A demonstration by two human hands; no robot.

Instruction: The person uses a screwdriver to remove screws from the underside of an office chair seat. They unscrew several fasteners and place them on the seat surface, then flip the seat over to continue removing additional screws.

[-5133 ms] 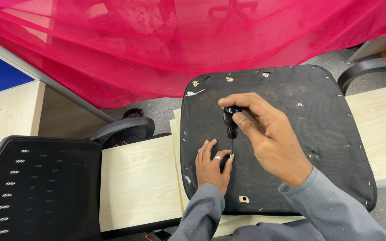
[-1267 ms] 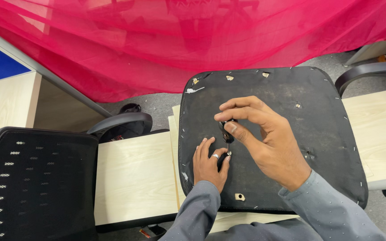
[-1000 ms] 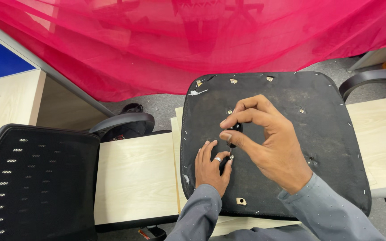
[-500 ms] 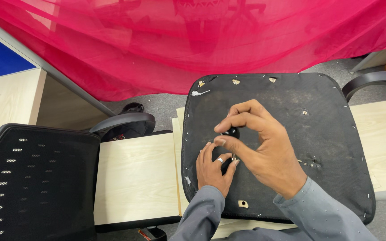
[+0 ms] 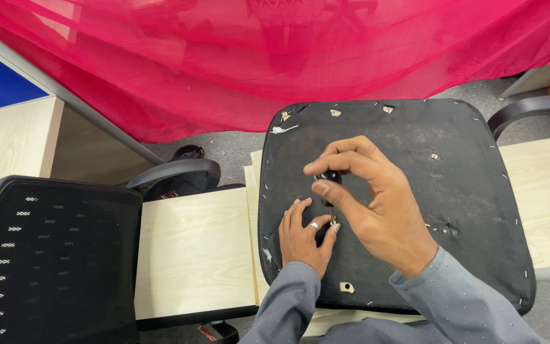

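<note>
**Small driver pinched upright over an upturned chair seat**

The right hand [image 5: 377, 210] has its thumb and first fingers closed around the black knob of a short screwdriver [image 5: 330, 185], which stands nearly upright with its thin shaft pointing down from the fingertips toward the black seat base [image 5: 466, 210]. The other fingers curl loosely above the knob, so the grip is a fingertip pinch rather than a full fist. Just below and to the left of that pinch, the left hand [image 5: 303, 239] lies with fingers spread and nearly flat on the seat base, a ring on one finger; thumb and forefinger bracket the spot where the shaft comes down, and I cannot tell whether they hold a screw there.

The tool looks light, rigid and smooth, likely to roll or slip if held only by the tips; the rounded knob is the natural place to hold it. The seat base looks stiff and heavy, stapled along its edge, and rests on pale wooden boards [image 5: 192, 248]. A mesh chair back [image 5: 46, 255] stands well left of both hands; red fabric [image 5: 224, 64] hangs beyond the fingers.
</note>
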